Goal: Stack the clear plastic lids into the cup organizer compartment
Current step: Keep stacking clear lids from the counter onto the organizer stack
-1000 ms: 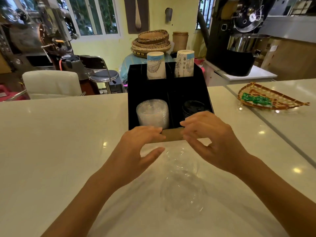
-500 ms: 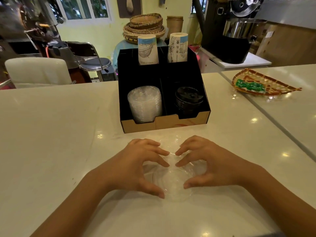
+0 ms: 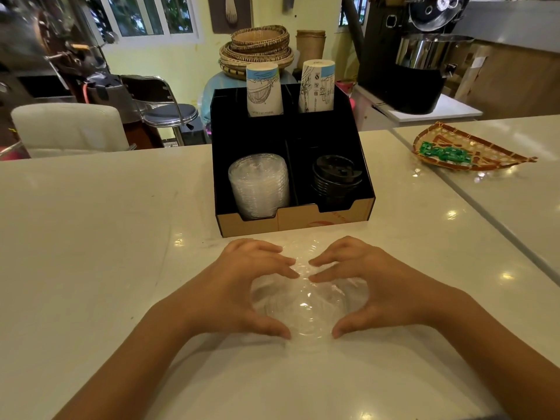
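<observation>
Here, a person's two bare hands rest on a pale, glossy table (image 3: 91, 237), cupped around a small cluster of clear plastic lids (image 3: 306, 301) that lies flat on the surface. The left hand (image 3: 239, 292) curves around the left side of the lids and the right hand (image 3: 375, 286) around the right side. The fingers of both hands are curled partway and press on the lids' far edge, their tips nearly meeting, while both thumbs hook around the near edge. Together the hands enclose the lids in a loose ring; the lids sit on the table, not lifted.

Just beyond the lids stands a cup organizer (image 3: 291, 219), a black box with a brown cardboard front. Its front left compartment holds a tall stack of clear lids (image 3: 257, 186), reaching above the notch in the front wall. Its front right compartment holds a shorter stack of black lids (image 3: 336, 180). At the back of the organizer, two stacks of printed paper cups (image 3: 263, 89) stand upside down, one in each rear compartment.

To the right of the organizer, well apart from it, a woven tray (image 3: 472, 147) with green packets sits on the table. Behind the organizer, off the table, are stacked woven baskets (image 3: 257, 47).
</observation>
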